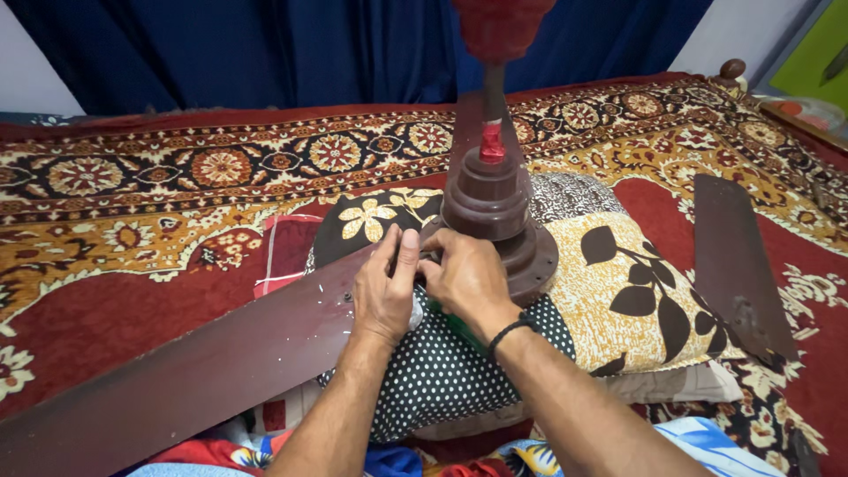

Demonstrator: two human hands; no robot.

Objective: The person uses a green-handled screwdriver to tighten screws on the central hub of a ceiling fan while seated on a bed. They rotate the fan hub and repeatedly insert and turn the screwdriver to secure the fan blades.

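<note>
The fan motor [495, 216] is propped on a patchwork pillow [618, 283]. At its left rim, the fan blade [203, 371] is pressed by the left hand [384, 296], fingers together; the right hand [464, 278] is curled there, pinching something unseen. A loose blade [738, 265] lies right, well apart.

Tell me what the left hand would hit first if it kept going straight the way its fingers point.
The left hand points up and slightly right, along the brown fan blade. It would most likely meet the rim of the brown fan motor housing first, just past the fingertips; depth there is hard to judge.
</note>
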